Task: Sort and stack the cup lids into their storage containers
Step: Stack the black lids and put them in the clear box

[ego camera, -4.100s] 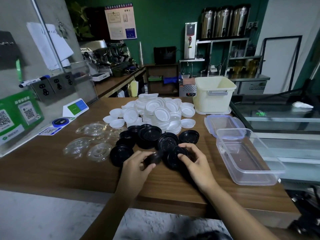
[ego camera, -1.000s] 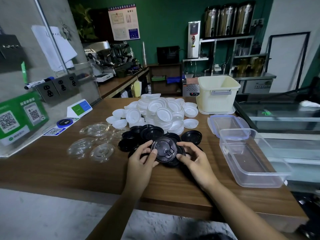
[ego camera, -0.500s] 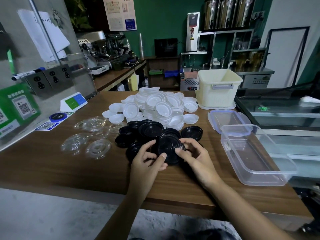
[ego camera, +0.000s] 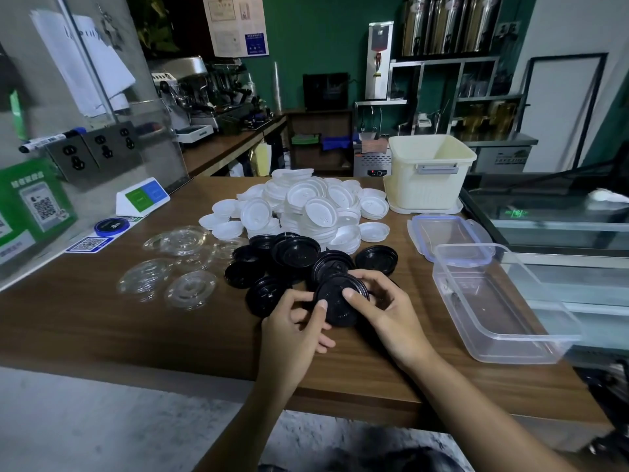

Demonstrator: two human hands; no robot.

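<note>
A black lid (ego camera: 335,303) was held btwn both hands just above the counter (ego camera: 102,318), approx. midway along its near edge and a little in from it. The lid was tilted, w/ its top face turned toward the camera. It was pinched at its left rim by the left hand (ego camera: 292,321): thumb pressed on the top face, other fingers curled beneath and mostly hidden. Its right side was gripped by the right hand (ego camera: 391,311): thumb laid on the top face, fingers hooked over the far rim. The held lid was seen overlapping the near side of the loose black lids (ego camera: 296,250); whether it touched them could not be told.

Those black lids were spread in a low, overlapping pile at the counter's ctr. Behind them, toward the far edge, a taller heap of white lids (ego camera: 306,206) was piled, w/ a few singles scattered round its base. Clear lids (ego camera: 183,260) were laid flat, some overlapping, btwn the black pile and the left edge.

Toward the right edge a clear container (ego camera: 486,301) was set open-topped, its long side running from the near edge inward. A blue-clipped cover (ego camera: 449,233) was lying flat just behind it, partly overlapped by the container's far rim. A cream bin (ego camera: 429,172) was stood at the far right corner, open at the top.

Along the left edge a green QR sign (ego camera: 37,206), a small tent card (ego camera: 143,199) & a blue disc (ego camera: 112,225) were placed
</note>
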